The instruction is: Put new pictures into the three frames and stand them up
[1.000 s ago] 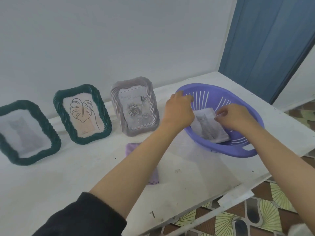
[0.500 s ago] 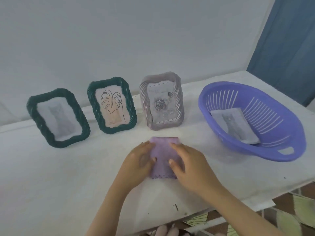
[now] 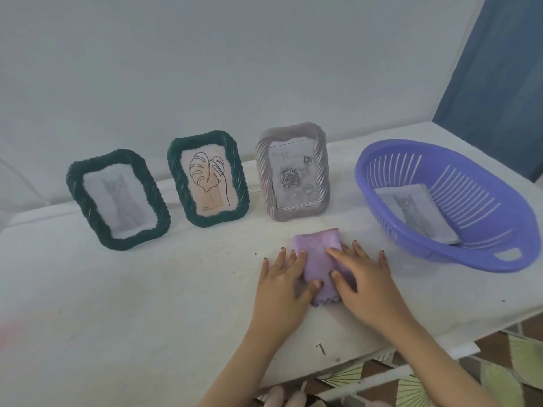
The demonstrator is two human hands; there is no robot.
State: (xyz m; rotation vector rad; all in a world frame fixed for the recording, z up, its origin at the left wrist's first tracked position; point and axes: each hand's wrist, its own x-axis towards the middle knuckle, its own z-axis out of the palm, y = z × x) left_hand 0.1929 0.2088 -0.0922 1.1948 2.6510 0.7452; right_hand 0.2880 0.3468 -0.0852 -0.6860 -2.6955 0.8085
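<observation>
Since green cat frame (image 3: 117, 199), green leaf frame (image 3: 208, 179) and grey rose frame (image 3: 293, 171) stand on worktop (image 3: 147, 304) with pictures in, task looks basically done; spare cat print (image 3: 417, 212) lies in purple basket (image 3: 364, 183). Left hand (image 3: 282, 286), right hand (image 3: 370, 283) flat on folded lilac cloth (image 3: 318, 251), fingers (image 3: 338, 255) straight, gripping nothing

Standing beside this person, I see arms uncovered by any cloth: the left forearm (image 3: 244, 356) and the right forearm (image 3: 435, 351) are bare right down to the lower edge of the view. The left grip (image 3: 282, 284) and the right grip (image 3: 367, 284) are slender, with long fingers. The nails wear dark polish, close to black. It shows as small dark dots at the left fingertips (image 3: 265, 259) and on the right little finger (image 3: 382, 253). The thumbnails look paler, but they are too small to judge.
</observation>
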